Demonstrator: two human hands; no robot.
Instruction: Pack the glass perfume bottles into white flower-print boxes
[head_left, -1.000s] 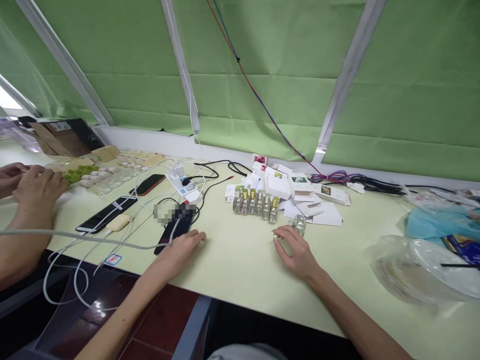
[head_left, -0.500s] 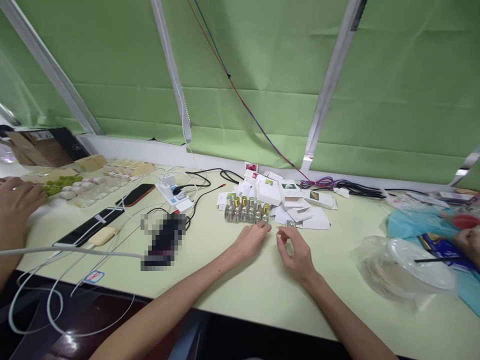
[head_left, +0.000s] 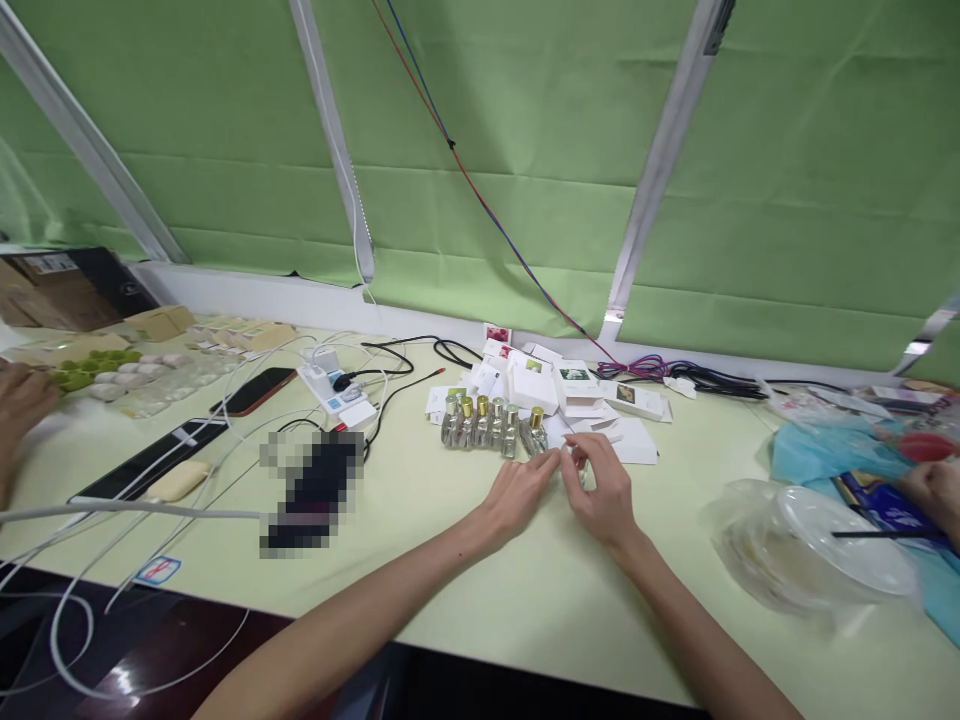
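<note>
Hands: our left hand (head_left: 521, 487) has its fingers together, tips up against those of our right hand (head_left: 606, 490), whose thumb and fingers curl into a pinch. Something clear shows by the right fingers; we can't tell if either hand grips it. The row of small bottles (head_left: 481, 432) stands just beyond our left hand, with a gold-capped bottle (head_left: 533, 436) off its right end, apparently leaning.

Risks, our judgement: a knuckle bump could tip the leaning one, and one knock could topple the row, since they stand so close. Smooth sides may slip in a fingertip pinch. Loose white cartons (head_left: 531, 388) behind are heaped unevenly; a nudge could slide one into the bottles.

Containers: bottles look see-through, caps gold or pale; we can't read fill level. Some cartons have flaps up, insides hidden. Right side: lidded tub (head_left: 847, 540) in a clear bag, a thin black stick across its lid, contents unclear. Far left: clear tray (head_left: 187, 378) beside pale and green pieces (head_left: 101, 368); cardboard box (head_left: 64, 292) behind, contents not visible.
</note>
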